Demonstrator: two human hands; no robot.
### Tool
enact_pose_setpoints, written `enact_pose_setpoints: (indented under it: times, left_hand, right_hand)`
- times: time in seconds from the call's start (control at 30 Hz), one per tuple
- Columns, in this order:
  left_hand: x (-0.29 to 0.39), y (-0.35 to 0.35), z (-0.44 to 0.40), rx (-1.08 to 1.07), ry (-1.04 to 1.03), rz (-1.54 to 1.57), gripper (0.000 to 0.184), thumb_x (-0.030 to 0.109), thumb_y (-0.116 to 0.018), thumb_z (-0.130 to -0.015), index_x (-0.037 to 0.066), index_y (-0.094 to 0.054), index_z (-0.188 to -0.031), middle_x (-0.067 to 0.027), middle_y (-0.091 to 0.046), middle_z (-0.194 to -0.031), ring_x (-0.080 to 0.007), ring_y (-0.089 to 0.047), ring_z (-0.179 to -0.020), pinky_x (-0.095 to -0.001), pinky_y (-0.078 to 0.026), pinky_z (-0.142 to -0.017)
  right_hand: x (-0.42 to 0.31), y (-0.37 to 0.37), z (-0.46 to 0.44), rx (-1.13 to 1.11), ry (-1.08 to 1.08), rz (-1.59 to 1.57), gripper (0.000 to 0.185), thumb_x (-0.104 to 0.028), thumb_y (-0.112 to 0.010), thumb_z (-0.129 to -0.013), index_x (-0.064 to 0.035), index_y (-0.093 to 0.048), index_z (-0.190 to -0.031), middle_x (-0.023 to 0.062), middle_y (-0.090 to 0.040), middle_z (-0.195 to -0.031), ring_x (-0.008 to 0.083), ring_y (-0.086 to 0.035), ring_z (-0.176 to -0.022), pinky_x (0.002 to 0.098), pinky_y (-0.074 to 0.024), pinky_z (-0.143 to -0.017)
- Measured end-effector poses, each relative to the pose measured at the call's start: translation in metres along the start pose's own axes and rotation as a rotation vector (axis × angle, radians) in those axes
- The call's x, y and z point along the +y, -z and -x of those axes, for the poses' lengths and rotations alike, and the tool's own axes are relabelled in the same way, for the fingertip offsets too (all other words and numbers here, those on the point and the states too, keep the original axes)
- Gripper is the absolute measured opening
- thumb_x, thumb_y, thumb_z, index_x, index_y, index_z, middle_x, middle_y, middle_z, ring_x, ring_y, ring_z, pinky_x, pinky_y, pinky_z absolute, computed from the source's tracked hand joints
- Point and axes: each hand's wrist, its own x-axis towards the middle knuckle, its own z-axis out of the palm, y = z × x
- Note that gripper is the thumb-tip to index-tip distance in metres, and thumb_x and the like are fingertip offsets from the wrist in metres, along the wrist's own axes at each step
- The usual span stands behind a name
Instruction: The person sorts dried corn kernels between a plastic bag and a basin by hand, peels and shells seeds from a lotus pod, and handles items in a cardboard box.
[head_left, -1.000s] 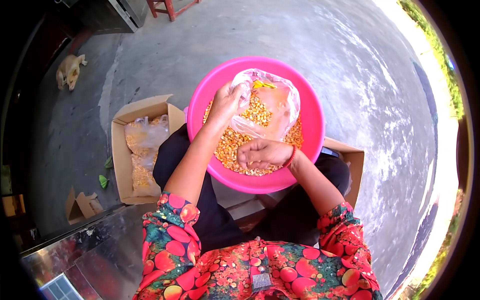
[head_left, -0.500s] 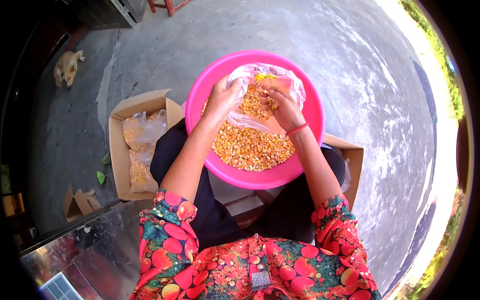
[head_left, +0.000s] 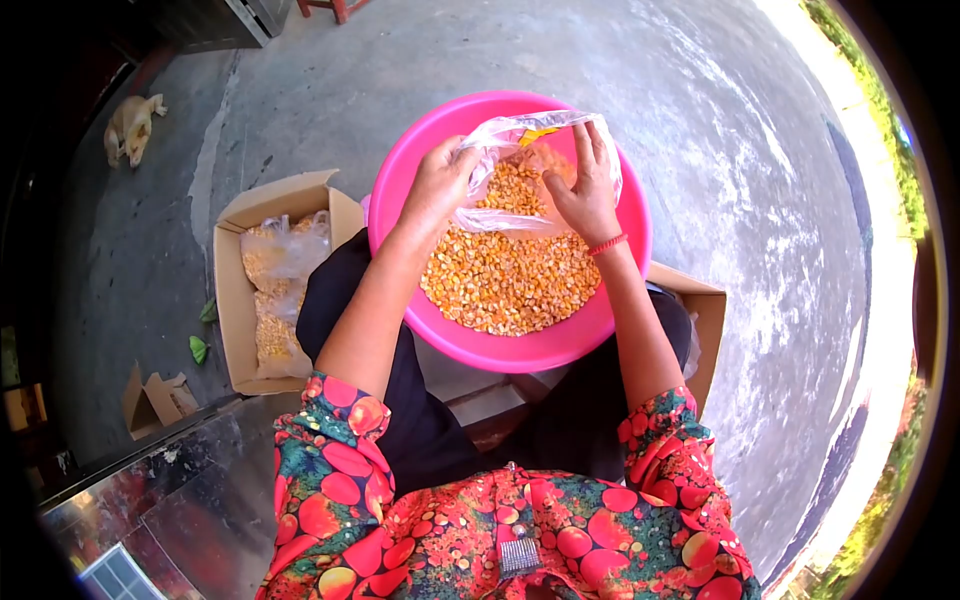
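A clear plastic bag (head_left: 505, 221) with corn kernels inside rests in a pink basin (head_left: 637, 235), its mouth spread wide. Loose yellow-orange corn kernels (head_left: 512, 285) cover the basin's near side. My left hand (head_left: 438, 187) is closed on the left rim of the bag, fingertips partly hidden by the plastic. On the right, my right hand (head_left: 586, 195), with a red bracelet at the wrist, has its fingers stretched up against the bag's right rim and its thumb apart. No kernels show in the right palm.
A cardboard box (head_left: 228, 290) with several bags of corn stands left of my knees. Another cardboard box (head_left: 708, 335) is at the right, partly behind my leg. A dog (head_left: 130, 130) lies on the concrete floor at far left. A red stool (head_left: 335, 8) shows at the top.
My right hand, cupped around kernels inside the bag before, has moved up and right to its rim with fingers stretched. The bag mouth has widened. My left hand keeps its hold.
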Motion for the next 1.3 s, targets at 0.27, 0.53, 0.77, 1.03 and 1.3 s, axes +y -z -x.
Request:
enact_pose_setpoints:
  times: [0.27, 0.53, 0.77, 1.03, 1.3]
  left_hand:
    - [-0.005, -0.003, -0.003, 0.021, -0.044, 0.024, 0.029, 0.019, -0.044, -0.091, -0.004, -0.054, -0.106, -0.0055, -0.059, -0.093, -0.01, -0.055, -0.085, -0.0253, -0.044, -0.075]
    - [0.004, -0.003, -0.001, 0.095, -0.033, 0.125, 0.033, 0.023, -0.045, -0.092, -0.003, -0.053, -0.11, -0.0068, -0.057, -0.102, -0.012, -0.054, -0.092, -0.0256, -0.043, -0.081]
    - [0.001, -0.005, -0.003, 0.111, -0.007, 0.125, 0.03, 0.022, -0.045, -0.092, -0.002, -0.056, -0.105, -0.0032, -0.059, -0.089, -0.0084, -0.054, -0.079, -0.0235, -0.044, -0.07]
    - [-0.009, -0.005, -0.01, 0.048, -0.004, 0.135, 0.022, 0.019, -0.047, -0.091, 0.001, -0.058, -0.096, 0.0017, -0.057, -0.079, -0.0044, -0.051, -0.068, -0.0206, -0.042, -0.06]
    - [-0.011, -0.004, -0.009, -0.031, -0.013, 0.108, 0.021, 0.019, -0.05, -0.089, 0.001, -0.058, -0.099, -0.0016, -0.06, -0.085, -0.0076, -0.056, -0.072, -0.0212, -0.045, -0.062]
  right_hand:
    - [0.02, -0.01, 0.016, -0.362, -0.049, 0.111, 0.053, -0.013, -0.058, -0.07, -0.0082, -0.046, -0.122, 0.0207, -0.042, -0.126, 0.0384, -0.039, -0.116, 0.0423, -0.0343, -0.097]
    - [-0.032, 0.021, 0.002, -0.209, -0.077, -0.281, 0.018, -0.001, -0.056, -0.074, -0.003, -0.06, -0.092, 0.0103, -0.059, -0.082, 0.0213, -0.058, -0.071, 0.0299, -0.0463, -0.06]
    - [-0.071, 0.011, 0.042, -0.652, 0.302, -0.48, 0.011, -0.005, -0.057, -0.073, -0.0032, -0.057, -0.083, 0.0119, -0.058, -0.071, 0.0265, -0.059, -0.066, 0.0369, -0.0464, -0.061]
    - [-0.057, -0.041, 0.097, -0.971, 0.33, -0.015, 0.016, -0.019, -0.054, -0.076, -0.0052, -0.056, -0.084, 0.0171, -0.056, -0.075, 0.0339, -0.058, -0.073, 0.0432, -0.0454, -0.066]
    - [-0.067, -0.035, 0.089, -1.247, 0.256, 0.021, 0.02, -0.022, -0.05, -0.075, -0.007, -0.061, -0.081, 0.0179, -0.061, -0.078, 0.0343, -0.059, -0.077, 0.0447, -0.0455, -0.07]
